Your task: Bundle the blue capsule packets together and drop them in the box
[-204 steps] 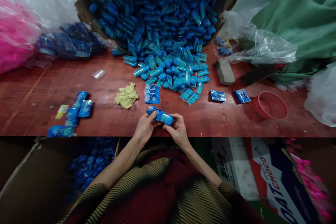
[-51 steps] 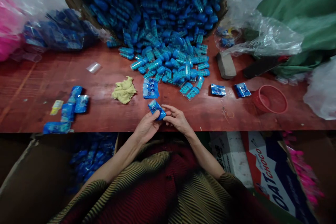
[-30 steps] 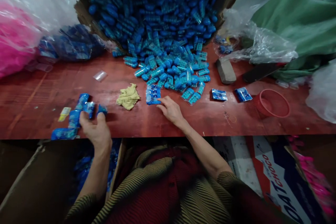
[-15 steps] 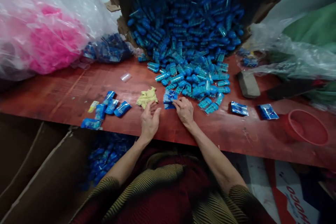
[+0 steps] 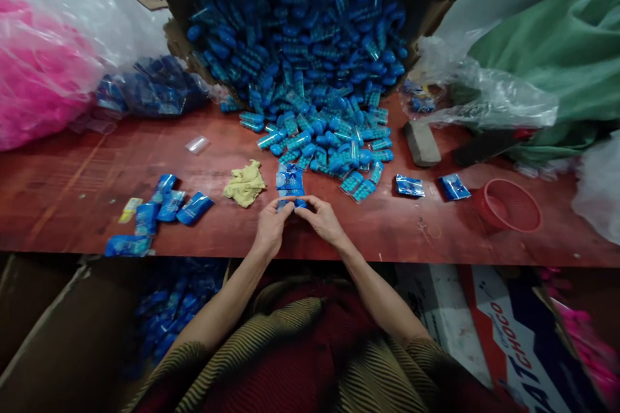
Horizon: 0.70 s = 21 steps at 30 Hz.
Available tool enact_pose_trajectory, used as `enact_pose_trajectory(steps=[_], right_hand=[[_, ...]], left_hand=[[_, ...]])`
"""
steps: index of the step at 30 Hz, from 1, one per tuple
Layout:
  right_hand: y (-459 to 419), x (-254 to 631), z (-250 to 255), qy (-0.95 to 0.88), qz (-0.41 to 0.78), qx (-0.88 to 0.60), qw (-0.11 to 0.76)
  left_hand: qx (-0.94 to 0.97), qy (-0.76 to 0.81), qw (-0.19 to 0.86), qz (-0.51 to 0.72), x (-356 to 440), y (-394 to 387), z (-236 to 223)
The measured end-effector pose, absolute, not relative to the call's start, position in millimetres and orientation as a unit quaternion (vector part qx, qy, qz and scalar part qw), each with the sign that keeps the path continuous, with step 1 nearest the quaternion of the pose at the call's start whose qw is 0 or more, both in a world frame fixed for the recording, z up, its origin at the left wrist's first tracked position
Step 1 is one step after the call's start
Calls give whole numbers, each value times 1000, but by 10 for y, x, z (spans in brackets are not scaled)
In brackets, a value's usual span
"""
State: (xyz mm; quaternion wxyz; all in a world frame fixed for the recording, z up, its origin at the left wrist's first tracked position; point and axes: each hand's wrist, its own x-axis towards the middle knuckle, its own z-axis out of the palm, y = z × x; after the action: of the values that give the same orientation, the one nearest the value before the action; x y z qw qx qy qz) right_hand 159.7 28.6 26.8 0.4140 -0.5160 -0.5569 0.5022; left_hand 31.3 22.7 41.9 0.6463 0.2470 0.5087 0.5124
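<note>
A blue printed wrapper point(image 5: 289, 179) lies flat on the red tabletop in front of me. My left hand point(image 5: 270, 224) and my right hand point(image 5: 323, 219) meet at its near edge, thumbs and forefingers pinched on it from either side. A small blue piece shows at my right fingertips; whether it belongs to the wrapper I cannot tell. To the left of the wrapper rests a crumpled yellow cloth point(image 5: 245, 184). Beyond my hands, blue-capped clear capsules point(image 5: 334, 139) with small blue balls inside spill over the table.
A tipped cardboard box point(image 5: 179, 45) pours out the capsules. Several blue packets point(image 5: 146, 218) lie left; two more, one a blue packet point(image 5: 409, 186), lie right, near a grey block point(image 5: 422, 143) and a red basket point(image 5: 512, 205). Bags of pink pieces point(image 5: 43, 71) stand at far left.
My left hand has moved from beside the yellow cloth to the wrapper, joining my right hand. Both now pinch its near edge. The view has shifted to the right.
</note>
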Motion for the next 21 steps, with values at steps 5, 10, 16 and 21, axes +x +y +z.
enact_pose_trajectory(steps=[5, 10, 16, 21], right_hand=[[295, 1597, 302, -458, 541, -522, 475], [256, 1586, 315, -435, 568, -516, 471], [226, 1509, 202, -483, 497, -556, 458], [189, 1451, 185, -484, 467, -581, 459]], left_hand=[[329, 521, 606, 504, 352, 232, 470], [300, 520, 615, 511, 367, 221, 374], [260, 527, 592, 552, 439, 227, 300], [276, 518, 612, 530, 413, 289, 284]])
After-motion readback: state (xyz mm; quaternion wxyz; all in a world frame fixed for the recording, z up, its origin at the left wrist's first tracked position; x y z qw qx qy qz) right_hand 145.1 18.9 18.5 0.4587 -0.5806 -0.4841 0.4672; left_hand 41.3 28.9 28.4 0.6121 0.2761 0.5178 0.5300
